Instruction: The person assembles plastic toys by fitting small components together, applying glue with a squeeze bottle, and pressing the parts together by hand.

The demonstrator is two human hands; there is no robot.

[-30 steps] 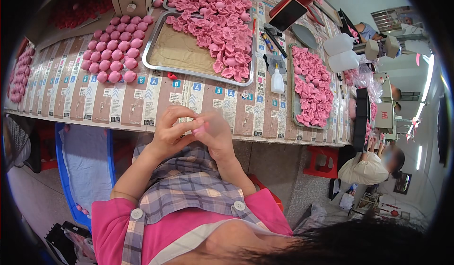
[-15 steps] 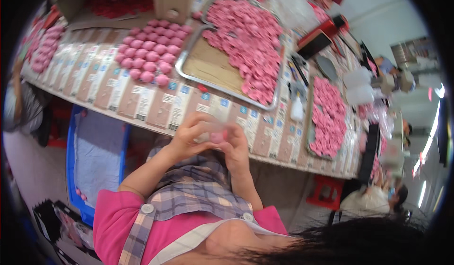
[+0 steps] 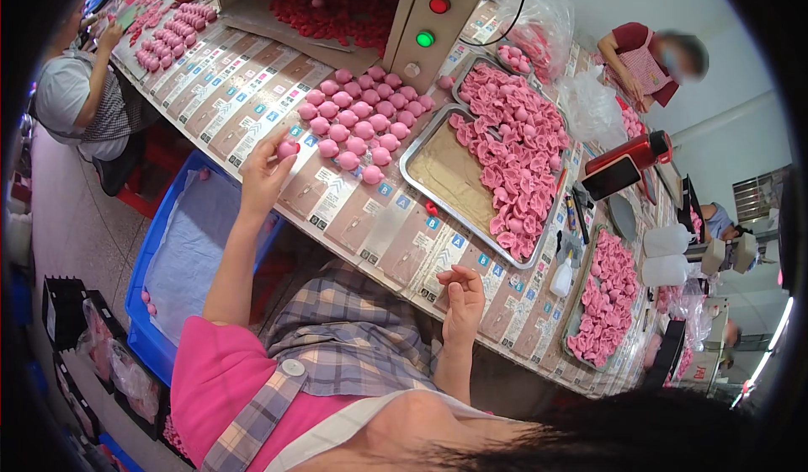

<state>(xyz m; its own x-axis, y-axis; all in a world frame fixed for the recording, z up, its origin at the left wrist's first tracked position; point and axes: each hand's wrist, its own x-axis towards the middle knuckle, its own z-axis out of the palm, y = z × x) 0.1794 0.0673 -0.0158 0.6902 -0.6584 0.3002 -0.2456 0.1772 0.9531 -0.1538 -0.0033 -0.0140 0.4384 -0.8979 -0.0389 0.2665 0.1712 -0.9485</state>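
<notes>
Your left hand (image 3: 265,173) is stretched out over the counter (image 3: 252,110), fingers pinched around one small pink bud (image 3: 288,148), which sits at your fingertips just beside the near end of the cluster of pink buds (image 3: 358,122) laid out in rows on the counter. Your right hand (image 3: 463,299) hangs at the counter's near edge, fingers loosely curled, thumb and forefinger close together; I cannot tell if anything is between them. Past the rows lies a metal tray (image 3: 442,177) with a heap of pink petal pieces (image 3: 513,156) filling its far half. A cardboard box (image 3: 337,9) with a red and a green button stands behind the rows. A blue crate (image 3: 160,253) sits on the floor below your left arm.
</notes>
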